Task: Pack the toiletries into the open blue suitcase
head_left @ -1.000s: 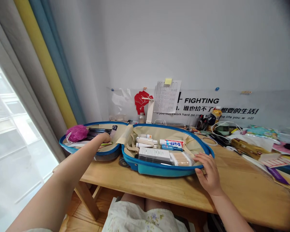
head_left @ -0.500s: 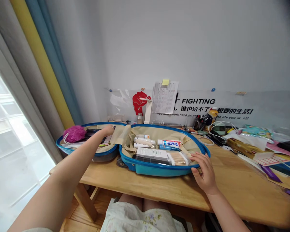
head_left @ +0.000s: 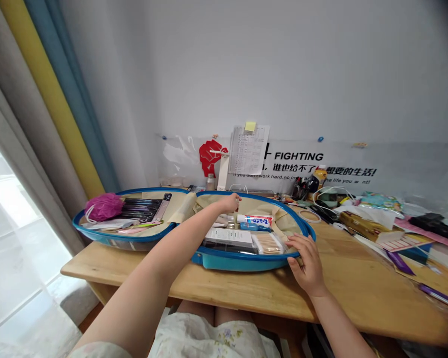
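A blue suitcase (head_left: 242,263) lies opened out flat on the wooden table, its two halves side by side. My left hand (head_left: 230,203) is over the back of the right half, fingers curled together; a pale bit shows at the fingertips, too small to name. Below it lie a toothpaste box (head_left: 256,220), a blue tube (head_left: 254,227), a white box (head_left: 229,237) and a pack of cotton swabs (head_left: 269,244). My right hand (head_left: 308,261) rests at the right front rim, fingers extended over the edge and thumb apart. The left forearm hides the middle hinge area.
The left half holds a purple bath puff (head_left: 104,206), a black pack of slim sticks (head_left: 142,209) and papers. Behind stand a white lamp (head_left: 223,171) and small bottle (head_left: 210,182). Tape roll (head_left: 309,216), brown pencil case (head_left: 362,226) and clutter cover the table's right side.
My left hand has moved right, from the left half of the suitcase to above the right half. The right hand stays at the rim. The view has shifted slightly.
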`<state>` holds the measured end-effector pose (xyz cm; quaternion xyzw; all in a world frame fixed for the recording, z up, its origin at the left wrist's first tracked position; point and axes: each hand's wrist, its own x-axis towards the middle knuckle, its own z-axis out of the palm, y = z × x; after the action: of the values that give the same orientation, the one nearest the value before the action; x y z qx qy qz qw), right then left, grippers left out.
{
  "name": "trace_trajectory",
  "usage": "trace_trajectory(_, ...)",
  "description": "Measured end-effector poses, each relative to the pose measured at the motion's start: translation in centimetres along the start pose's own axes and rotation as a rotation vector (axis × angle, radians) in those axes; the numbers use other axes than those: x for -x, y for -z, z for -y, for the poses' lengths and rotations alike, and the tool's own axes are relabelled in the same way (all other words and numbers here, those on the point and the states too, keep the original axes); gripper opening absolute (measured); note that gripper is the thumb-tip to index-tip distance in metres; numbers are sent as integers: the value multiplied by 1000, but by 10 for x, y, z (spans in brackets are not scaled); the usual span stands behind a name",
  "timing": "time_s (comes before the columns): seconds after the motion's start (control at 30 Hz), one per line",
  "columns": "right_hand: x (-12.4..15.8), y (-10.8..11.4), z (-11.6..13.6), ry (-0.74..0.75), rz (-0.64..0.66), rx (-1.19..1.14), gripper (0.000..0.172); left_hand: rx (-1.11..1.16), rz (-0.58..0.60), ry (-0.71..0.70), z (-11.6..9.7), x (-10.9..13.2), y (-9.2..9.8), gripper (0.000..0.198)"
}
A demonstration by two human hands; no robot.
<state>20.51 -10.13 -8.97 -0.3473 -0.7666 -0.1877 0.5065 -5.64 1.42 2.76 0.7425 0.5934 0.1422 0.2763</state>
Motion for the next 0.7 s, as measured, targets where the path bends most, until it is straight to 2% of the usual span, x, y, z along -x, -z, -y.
trace_trajectory(0.2,-1,1,1,12,10,13,30,-109,66,-17,9,-1,-20,34)
trace_trajectory(0.7,1,1,0,-11,22,16,32,-470,257,-132,6,7,-23,30)
